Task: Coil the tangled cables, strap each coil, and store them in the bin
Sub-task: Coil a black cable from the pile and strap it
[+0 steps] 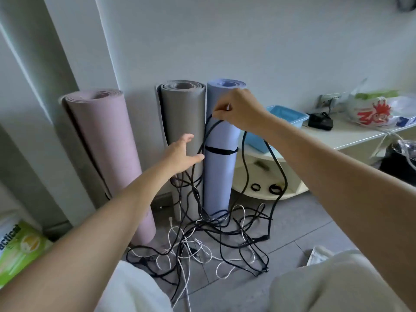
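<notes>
A tangle of black cables point(225, 226) and thin white cables point(198, 246) lies on the grey tiled floor. My right hand point(236, 109) is raised and grips loops of a black cable point(245, 158) that hang down into the tangle. My left hand point(182, 154) is spread with straight fingers beside the hanging black strands, at most touching them. A light blue bin point(290, 118) stands on the white shelf behind my right forearm. Two black strap rolls point(275, 188) lie on the lower shelf.
Three rolled mats stand against the wall: pink point(108, 154), grey point(182, 113) and lilac point(220, 176) with a black band. The white shelf top point(351, 136) carries a black adapter point(319, 120) and plastic bags. A green package point(20, 246) lies at the left.
</notes>
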Tool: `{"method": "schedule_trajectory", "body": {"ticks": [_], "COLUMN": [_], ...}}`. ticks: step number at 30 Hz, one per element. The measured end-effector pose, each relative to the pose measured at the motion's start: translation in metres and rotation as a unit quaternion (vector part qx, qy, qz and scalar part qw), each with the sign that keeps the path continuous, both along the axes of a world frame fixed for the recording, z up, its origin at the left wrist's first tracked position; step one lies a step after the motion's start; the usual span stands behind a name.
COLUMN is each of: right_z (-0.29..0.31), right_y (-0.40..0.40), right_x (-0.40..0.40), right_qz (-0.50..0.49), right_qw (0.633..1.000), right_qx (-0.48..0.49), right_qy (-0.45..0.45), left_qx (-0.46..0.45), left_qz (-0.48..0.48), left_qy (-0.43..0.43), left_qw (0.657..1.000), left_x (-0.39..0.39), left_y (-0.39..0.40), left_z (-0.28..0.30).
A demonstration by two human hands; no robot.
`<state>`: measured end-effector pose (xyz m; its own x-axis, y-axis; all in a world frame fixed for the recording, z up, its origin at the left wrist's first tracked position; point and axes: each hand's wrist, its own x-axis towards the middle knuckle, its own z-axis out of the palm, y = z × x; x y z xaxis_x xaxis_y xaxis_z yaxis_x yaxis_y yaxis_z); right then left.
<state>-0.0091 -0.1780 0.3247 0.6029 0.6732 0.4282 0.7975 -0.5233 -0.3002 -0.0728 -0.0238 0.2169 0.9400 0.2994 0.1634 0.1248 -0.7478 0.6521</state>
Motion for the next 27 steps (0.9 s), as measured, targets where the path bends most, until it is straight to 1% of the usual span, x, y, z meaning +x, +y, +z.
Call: {"method": "schedule_trajectory", "body": {"ticks": [2,4,5,7,9,11,12,13,15,16,17,18,20,21,22,23,25,26,27], "right_z": [-0.009,-0.018,-0.022,-0.03,-0.037,-0.044,-0.047,-0.046,-0.039,-0.034,-0.029,-0.025,-0.022,-0.021,-0.017,-0.011,0.008,0.019,0.028], "right_y": [-0.001,-0.002,-0.004,-0.012,-0.02,-0.025,-0.026,-0.025,-0.022,-0.021,-0.019,-0.015,-0.005,0.0,0.005,0.008,0.006,0.002,-0.003], "right_x": [-0.005,-0.001,0.003,0.012,0.015,0.019,0.023,0.026,0.03,0.033,0.033,0.031,0.024,0.021,0.021,0.022,0.027,0.03,0.032], "right_qz": [0.019,0.009,-0.002,-0.022,-0.043,-0.069,-0.09,-0.116,-0.153,-0.138,-0.109,-0.083,-0.055,-0.055,-0.061,-0.069,-0.062,-0.046,-0.03], "right_qw": [1.0,1.0,1.0,0.998,0.987,0.964,0.96,0.966,0.982,0.988,0.991,0.99,0.979,0.96,0.927,0.88,0.772,0.723,0.685], "right_qx": [-0.004,-0.006,-0.016,-0.06,-0.153,-0.257,-0.265,-0.232,-0.106,-0.054,-0.021,0.002,0.08,0.144,0.221,0.304,0.453,0.514,0.562], "right_qy": [0.008,0.003,0.001,0.01,0.039,0.025,0.012,0.002,0.025,0.051,0.081,0.11,0.18,0.233,0.297,0.357,0.441,0.459,0.462], "left_qx": [-0.084,-0.107,-0.108,-0.115,-0.11,-0.104,-0.086,-0.047,0.048,0.054,0.032,-0.019,-0.164,-0.221,-0.249,-0.239,-0.174,-0.143,-0.123], "left_qz": [-0.078,-0.128,-0.129,-0.102,-0.052,-0.015,-0.008,-0.003,-0.008,-0.026,-0.052,-0.083,-0.131,-0.143,-0.146,-0.146,-0.146,-0.148,-0.144], "left_qy": [0.015,0.04,0.039,0.016,-0.004,0.005,0.025,0.05,0.106,0.11,0.095,0.074,0.025,0.014,0.018,0.034,0.097,0.133,0.165], "left_qw": [0.993,0.985,0.985,0.988,0.993,0.994,0.996,0.998,0.993,0.992,0.994,0.994,0.978,0.965,0.957,0.959,0.969,0.97,0.968], "left_x": [0.0,0.0,0.0,0.004,0.008,0.011,0.012,0.012,0.013,0.013,0.014,0.015,0.018,0.019,0.02,0.021,0.022,0.022,0.021], "left_y": [-0.012,-0.021,-0.023,-0.019,-0.012,-0.005,-0.002,0.002,0.011,0.011,0.008,0.001,-0.016,-0.026,-0.033,-0.039,-0.04,-0.038,-0.035], "left_z": [-0.001,-0.007,-0.011,-0.021,-0.033,-0.044,-0.049,-0.052,-0.054,-0.05,-0.045,-0.038,-0.026,-0.021,-0.021,-0.023,-0.035,-0.042,-0.05]}}
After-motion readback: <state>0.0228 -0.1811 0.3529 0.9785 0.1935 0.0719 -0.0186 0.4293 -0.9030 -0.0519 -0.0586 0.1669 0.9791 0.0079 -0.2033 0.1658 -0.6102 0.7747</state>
